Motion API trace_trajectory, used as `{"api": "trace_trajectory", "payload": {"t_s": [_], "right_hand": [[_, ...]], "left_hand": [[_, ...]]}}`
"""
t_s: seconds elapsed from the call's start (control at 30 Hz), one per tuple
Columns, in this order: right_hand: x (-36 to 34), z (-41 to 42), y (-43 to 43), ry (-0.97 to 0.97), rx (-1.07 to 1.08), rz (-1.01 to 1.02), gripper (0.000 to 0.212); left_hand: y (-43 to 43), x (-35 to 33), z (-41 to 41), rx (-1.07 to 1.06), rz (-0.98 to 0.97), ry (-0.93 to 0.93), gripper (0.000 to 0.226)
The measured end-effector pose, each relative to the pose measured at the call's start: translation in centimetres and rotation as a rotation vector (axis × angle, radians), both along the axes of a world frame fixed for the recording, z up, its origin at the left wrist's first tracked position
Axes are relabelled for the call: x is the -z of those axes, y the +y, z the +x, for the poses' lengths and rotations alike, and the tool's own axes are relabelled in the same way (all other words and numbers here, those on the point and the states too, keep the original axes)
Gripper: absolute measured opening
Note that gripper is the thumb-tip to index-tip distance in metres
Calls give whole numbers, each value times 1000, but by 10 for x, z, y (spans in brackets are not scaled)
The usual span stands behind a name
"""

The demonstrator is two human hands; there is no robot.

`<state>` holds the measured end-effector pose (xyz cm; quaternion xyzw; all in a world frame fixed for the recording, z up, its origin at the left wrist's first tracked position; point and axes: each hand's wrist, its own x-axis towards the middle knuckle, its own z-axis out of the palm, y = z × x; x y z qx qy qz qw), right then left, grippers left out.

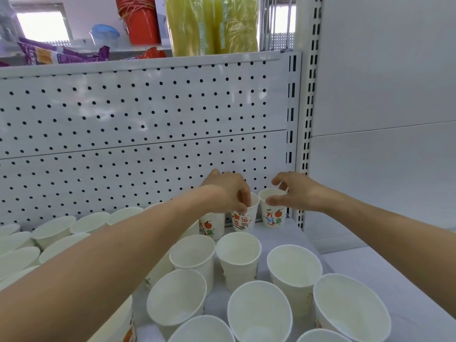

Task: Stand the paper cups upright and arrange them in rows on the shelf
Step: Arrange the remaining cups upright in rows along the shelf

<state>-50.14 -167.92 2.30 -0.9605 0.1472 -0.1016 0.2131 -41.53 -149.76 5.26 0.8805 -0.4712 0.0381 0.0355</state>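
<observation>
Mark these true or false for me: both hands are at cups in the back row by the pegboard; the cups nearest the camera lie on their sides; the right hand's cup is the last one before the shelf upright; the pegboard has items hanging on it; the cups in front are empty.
1. Both hands are at cups in the back row: true. The left hand pinches the rim of one printed cup, the right hand grips the end cup.
2. Nearest cups lie on their sides: false. The front cups stand upright, mouths up.
3. Right hand's cup is last before the upright: true.
4. Pegboard holds hanging items: false. It is bare.
5. Front cups are empty: true.
</observation>
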Motion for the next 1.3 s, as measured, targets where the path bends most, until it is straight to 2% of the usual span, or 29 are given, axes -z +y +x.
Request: {"api": "trace_trajectory", "payload": {"t_s": [0.1, 0.2, 0.27, 0.37, 0.47, 0.57, 0.7, 0.97, 1.07, 1.17, 1.3], "right_hand": [[0, 0, 0, 9, -4, -12, 66], [-3, -6, 0, -30, -2, -63, 62], [-5, -11, 4, -105, -52, -124, 55], [-10, -13, 20, -203, -176, -169, 42], [-13, -4, 40, -186, -252, -257, 38], [-12, 5, 52, -126, -302, -301, 36], [-10, 10, 58, -54, -321, -296, 31], [-15, 9, 70, -105, -362, -303, 27], [-23, 12, 89, -130, -456, -277, 24], [-28, 18, 114, -58, -598, -267, 27], [-26, 31, 138, 20, -687, -430, 32]], "left_hand": [[3, -1, 0, 10, -21, -18, 14], [22, -18, 3, 17, -178, 55, 18], [42, -30, 8, 3, -218, 110, 16], [67, -32, 14, -60, -73, 156, 18], [70, -18, 18, -128, 22, 112, 18], [61, -8, 19, -145, 38, 49, 10], [53, -3, 18, -126, 40, -30, 11], [86, -22, 17, -83, -124, 9, 17], [120, -31, 20, -103, -85, 56, 10], [148, -32, 29, -162, -7, 69, 13], [160, -19, 37, -247, 102, 30, 23]]}}
